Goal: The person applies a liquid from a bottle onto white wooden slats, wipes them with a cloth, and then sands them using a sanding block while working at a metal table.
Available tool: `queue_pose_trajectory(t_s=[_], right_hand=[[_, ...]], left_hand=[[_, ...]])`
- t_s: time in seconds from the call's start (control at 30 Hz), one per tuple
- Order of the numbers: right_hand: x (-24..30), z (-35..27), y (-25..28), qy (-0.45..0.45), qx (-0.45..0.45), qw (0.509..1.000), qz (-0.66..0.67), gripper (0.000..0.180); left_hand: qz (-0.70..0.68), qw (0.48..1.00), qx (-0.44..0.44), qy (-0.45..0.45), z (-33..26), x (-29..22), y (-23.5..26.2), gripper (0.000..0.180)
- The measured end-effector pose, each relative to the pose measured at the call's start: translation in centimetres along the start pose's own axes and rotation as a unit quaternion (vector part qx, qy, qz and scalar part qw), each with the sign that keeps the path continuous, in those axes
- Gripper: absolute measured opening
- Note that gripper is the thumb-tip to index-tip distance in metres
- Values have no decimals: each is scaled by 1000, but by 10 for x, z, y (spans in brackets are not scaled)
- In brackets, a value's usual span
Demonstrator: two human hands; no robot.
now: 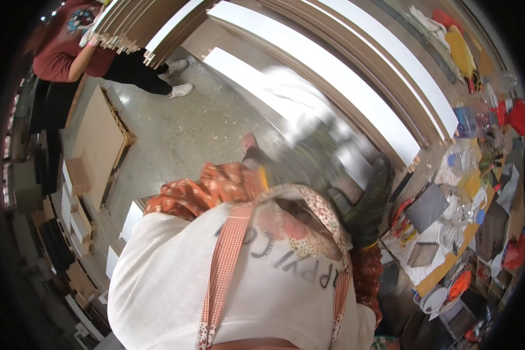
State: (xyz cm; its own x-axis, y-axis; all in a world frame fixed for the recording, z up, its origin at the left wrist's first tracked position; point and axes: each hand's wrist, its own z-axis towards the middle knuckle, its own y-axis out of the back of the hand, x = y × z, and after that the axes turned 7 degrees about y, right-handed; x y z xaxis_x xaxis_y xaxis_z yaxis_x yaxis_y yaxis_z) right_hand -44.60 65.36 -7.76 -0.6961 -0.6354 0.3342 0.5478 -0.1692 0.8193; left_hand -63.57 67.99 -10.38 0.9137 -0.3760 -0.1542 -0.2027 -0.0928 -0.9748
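Both my hands wear dark green gloves. My left hand [318, 149] is smeared by motion over a long white-faced board [242, 74], so its fingers cannot be made out. A blurred white patch [289, 84], perhaps a cloth, shows just beyond that hand. At the near right end of the board, my right hand [364, 201] curls with thumb and fingers on either side of it. A small brown patch shows between thumb and fingers; what it is I cannot tell.
Stacked white-faced boards [326, 64] lie beyond my hands. At the far left a person [76, 55] in a dark red top stands holding similar boards [122, 26]. A cluttered bench [431, 274] with bottles is on the right. A pallet [102, 143] rests on the floor at left.
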Motion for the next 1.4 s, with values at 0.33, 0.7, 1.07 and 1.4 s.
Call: queue_pose_trajectory(t_s=[0.33, 0.7, 1.07, 1.4], right_hand=[[9, -12, 15, -103, 18, 994, 13, 25], [2, -36, 105, -300, -284, 898, -153, 16], [107, 238, -68, 137, -34, 990, -22, 21], [-147, 340, -1, -169, 24, 956, -239, 26]], left_hand=[[971, 143, 119, -149, -2, -131, -10, 65], [931, 290, 194, -106, -59, -175, -60, 50], [937, 298, 84, -162, -61, -280, -12, 56], [914, 310, 89, -246, -105, -324, -24, 60]])
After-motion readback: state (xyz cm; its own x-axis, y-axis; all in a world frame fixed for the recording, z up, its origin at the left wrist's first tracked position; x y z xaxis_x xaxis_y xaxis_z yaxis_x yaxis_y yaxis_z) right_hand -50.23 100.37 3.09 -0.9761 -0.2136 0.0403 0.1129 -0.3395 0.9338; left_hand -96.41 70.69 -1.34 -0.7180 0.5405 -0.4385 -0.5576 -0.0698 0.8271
